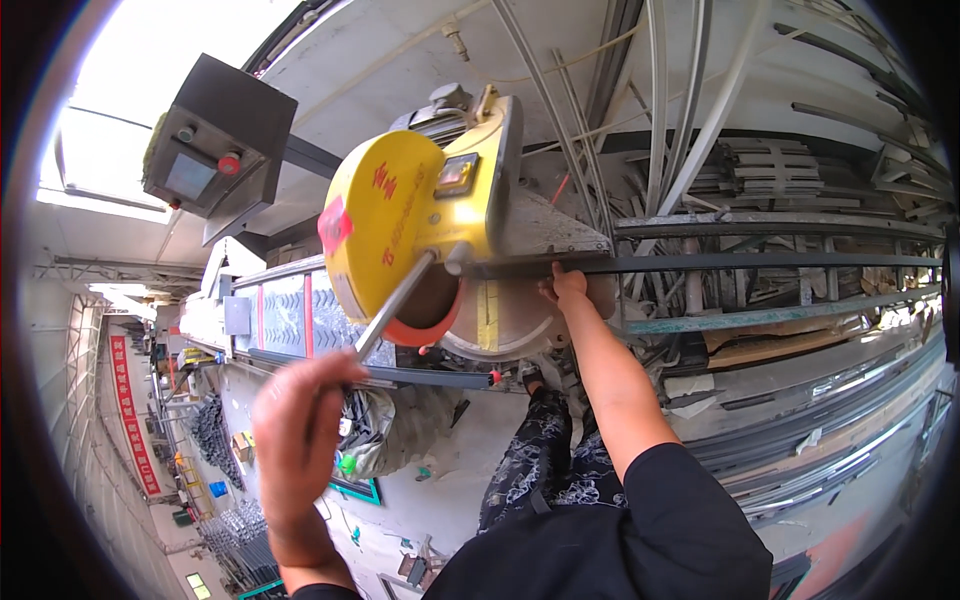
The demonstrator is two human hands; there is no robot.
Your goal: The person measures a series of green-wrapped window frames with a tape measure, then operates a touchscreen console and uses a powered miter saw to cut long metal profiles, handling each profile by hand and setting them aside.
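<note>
Left hand (298, 425) curled round end of lever (398, 303) on yellow saw (385, 215); right hand (566, 287) touching dark bar (740, 262), finger closure unclear; bar extending rightward from saw over metal rack (765, 316).

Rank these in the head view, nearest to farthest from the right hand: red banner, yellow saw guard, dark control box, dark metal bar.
1. Dark metal bar, touched by the right hand.
2. Yellow saw guard, to its left.
3. Dark control box, upper left.
4. Red banner, far left.
</note>
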